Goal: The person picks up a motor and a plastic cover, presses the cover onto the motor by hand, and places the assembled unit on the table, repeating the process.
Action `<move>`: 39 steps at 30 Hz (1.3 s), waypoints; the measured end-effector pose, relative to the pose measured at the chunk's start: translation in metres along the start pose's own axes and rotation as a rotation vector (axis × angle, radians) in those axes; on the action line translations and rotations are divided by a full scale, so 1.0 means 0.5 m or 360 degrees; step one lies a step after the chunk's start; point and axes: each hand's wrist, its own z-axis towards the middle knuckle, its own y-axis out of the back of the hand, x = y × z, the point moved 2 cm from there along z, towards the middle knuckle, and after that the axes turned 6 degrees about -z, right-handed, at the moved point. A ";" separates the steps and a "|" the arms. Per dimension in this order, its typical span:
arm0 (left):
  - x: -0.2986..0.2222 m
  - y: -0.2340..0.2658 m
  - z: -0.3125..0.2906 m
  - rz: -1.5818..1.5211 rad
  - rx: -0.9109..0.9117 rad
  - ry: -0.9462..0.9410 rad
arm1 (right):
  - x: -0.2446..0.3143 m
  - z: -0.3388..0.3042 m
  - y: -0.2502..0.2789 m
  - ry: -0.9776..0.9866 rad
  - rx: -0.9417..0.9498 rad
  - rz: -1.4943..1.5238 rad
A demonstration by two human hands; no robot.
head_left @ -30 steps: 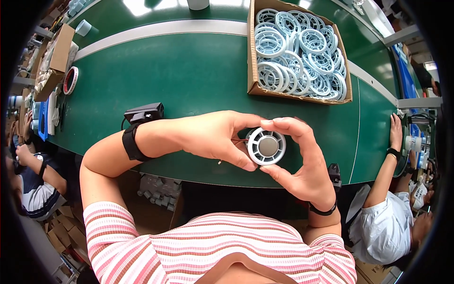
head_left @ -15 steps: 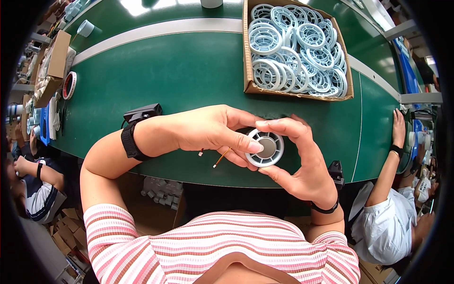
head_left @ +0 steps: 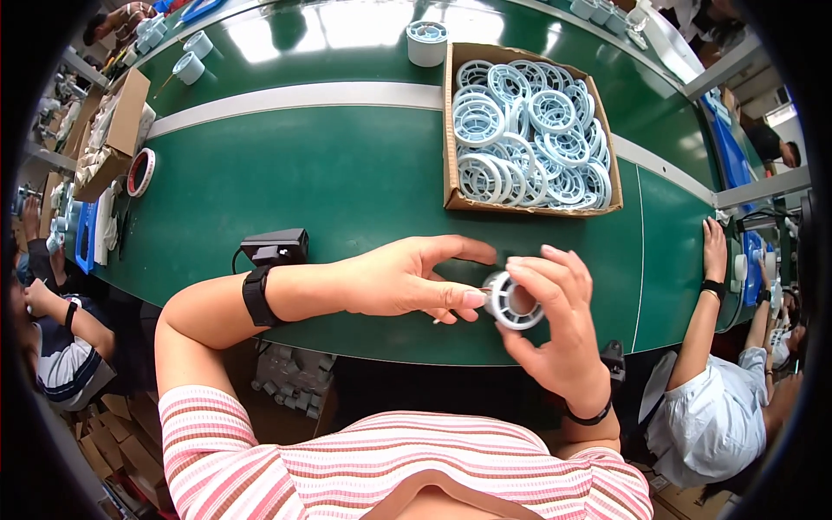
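My right hand (head_left: 562, 321) holds a white round spoked plastic part (head_left: 505, 305) by its edge, thumb below and fingers above. The part is tilted, and its round middle looks brownish. My left hand (head_left: 403, 282) is just left of it, thumb tip close to the rim and index finger stretched out above. Between the left thumb and the fingers under it, thin wire seems pinched; a tiny pale connector (head_left: 436, 321) peeks out below. Most of the wire is hidden by the fingers.
A cardboard box (head_left: 449, 186) full of pale blue spoked rings stands beyond my hands on the green table (head_left: 303, 182). Behind it is a white cup-shaped part (head_left: 426, 50). A black device (head_left: 276, 247) sits by my left wrist; a tape roll (head_left: 141, 172) lies far left. A co-worker's hand (head_left: 714, 251) rests at right.
My left hand has drawn off the part's face to its left side. The right hand keeps the part, now tilted and slightly farther right. The whole view has shifted, showing more of the table's far side.
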 end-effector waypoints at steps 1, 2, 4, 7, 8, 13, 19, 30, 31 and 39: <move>0.001 0.001 0.000 0.0011 0.0001 -0.0019 | -0.017 -0.012 0.023 -0.0068 -0.0022 -0.0180; 0.001 0.004 -0.002 0.0053 -0.0021 -0.0041 | -0.037 -0.020 0.044 -0.0136 -0.0045 -0.0360; 0.000 0.005 0.001 0.0136 -0.0041 -0.0076 | -0.085 -0.042 0.086 -0.0375 -0.0204 -0.0544; -0.007 0.003 0.004 0.0128 -0.0042 -0.0054 | -0.169 -0.081 0.139 -0.0615 -0.0398 -0.1151; -0.008 0.004 0.006 0.0119 -0.0052 -0.0035 | -0.169 -0.076 0.147 -0.0615 -0.0409 -0.1167; -0.001 0.006 0.000 0.0111 -0.0078 -0.0072 | -0.152 -0.004 0.141 -0.0461 -0.0359 -0.0521; 0.018 0.014 -0.001 0.0573 -0.0077 -0.0541 | -0.180 0.071 0.082 -0.0173 -0.0294 -0.0241; -0.073 0.056 -0.021 0.0783 -0.0683 -0.1638 | -0.194 0.067 0.063 -0.0098 -0.0316 -0.0364; -0.085 0.068 -0.019 0.0730 -0.0784 -0.1702 | -0.188 0.067 0.065 -0.0093 -0.0309 -0.0363; -0.109 0.131 0.006 0.0341 -0.1154 -0.1336 | -0.137 0.067 0.126 -0.0065 -0.0112 -0.0366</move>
